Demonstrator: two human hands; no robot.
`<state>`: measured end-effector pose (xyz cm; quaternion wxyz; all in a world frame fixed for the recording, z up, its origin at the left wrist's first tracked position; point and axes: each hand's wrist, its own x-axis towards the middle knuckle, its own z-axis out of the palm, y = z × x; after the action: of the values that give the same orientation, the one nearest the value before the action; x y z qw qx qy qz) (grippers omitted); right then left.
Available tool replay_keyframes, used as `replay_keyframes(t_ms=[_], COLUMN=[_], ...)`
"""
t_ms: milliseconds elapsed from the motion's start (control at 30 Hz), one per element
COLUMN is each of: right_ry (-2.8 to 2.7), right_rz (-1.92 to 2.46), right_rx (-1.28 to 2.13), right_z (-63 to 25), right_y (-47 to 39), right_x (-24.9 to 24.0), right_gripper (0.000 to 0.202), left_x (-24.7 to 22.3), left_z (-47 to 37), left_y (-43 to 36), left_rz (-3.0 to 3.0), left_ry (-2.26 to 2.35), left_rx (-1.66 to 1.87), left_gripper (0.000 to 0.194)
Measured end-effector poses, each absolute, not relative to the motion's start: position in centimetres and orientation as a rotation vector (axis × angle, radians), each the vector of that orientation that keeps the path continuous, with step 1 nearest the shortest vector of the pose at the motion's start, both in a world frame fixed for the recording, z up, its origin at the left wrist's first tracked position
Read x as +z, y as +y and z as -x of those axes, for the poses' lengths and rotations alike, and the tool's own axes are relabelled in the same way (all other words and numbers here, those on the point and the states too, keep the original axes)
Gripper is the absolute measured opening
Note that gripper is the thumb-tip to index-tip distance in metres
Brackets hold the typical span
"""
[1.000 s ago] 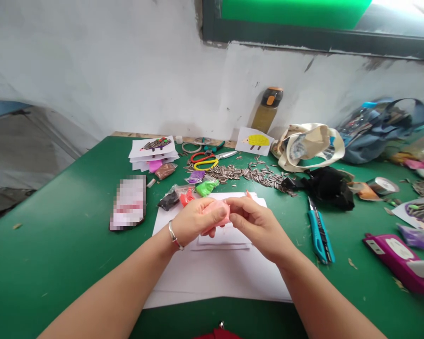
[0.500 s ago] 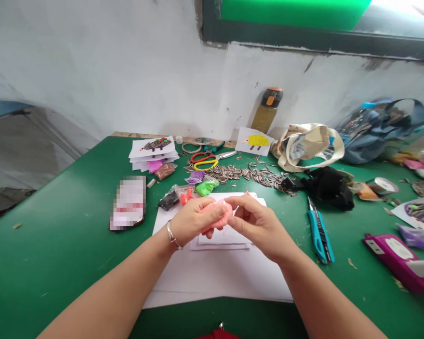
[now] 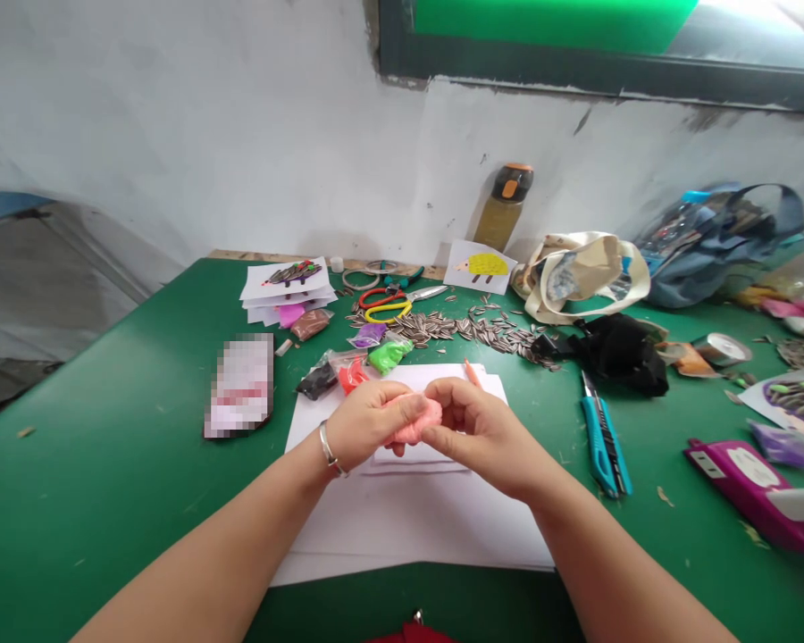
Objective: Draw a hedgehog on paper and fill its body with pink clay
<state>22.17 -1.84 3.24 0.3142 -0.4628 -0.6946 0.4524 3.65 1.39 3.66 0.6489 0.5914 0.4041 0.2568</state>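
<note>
Left hand (image 3: 367,423): fingers curled snugly round the pink lump (image 3: 424,423), thumb across its top; the nearer hand
Pink lump: within the left fingers, bare end facing the right fingertips (whether bagged, I cannot tell)
Lump's long axis: roughly sideways, left palm toward right thumb
Right hand (image 3: 488,432): fingers bent, thumb beside that end; pinching or merely touching, I cannot tell

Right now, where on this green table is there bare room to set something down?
Widest: green table left of the pixelated object and left forearm, nearly bare, with a small scrap. Smaller: the gap between white paper and utility knife, beside the right hand. Crowded: toward the wall, with scissors, seeds and colored packets.
</note>
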Motion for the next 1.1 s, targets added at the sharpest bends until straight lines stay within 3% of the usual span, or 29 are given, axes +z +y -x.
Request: replay_keyframes(t_ms=[200,400,533,1100], right_ry=[-1.825,-1.834,-1.814,-1.767], right_rz=[1.253,1.244,1.262,1.283], right_rx=[1.068,1.054,1.096,1.053], right_z=[-22.1,-21.4,-20.9,-21.2], right_y=[-1.7,-1.9,-2.1,-2.0], right_x=[3.6,4.1,4.2,3.5], right_gripper=[0.025,0.02,0.006,0.005], left_x=[3.5,3.3,2.8,2.7], left_z=[-3.7,-3.9,-4.2,-4.3], left_y=[1.6,1.5,1.2,1.3], left_rz=[-1.344,-1.325,-1.303,-1.237], left_ry=[0.936,1.022,1.044,1.0], left_rx=[0.622,0.696,0.707,0.72], left_gripper=[0.053,0.052,0.052,0.051])
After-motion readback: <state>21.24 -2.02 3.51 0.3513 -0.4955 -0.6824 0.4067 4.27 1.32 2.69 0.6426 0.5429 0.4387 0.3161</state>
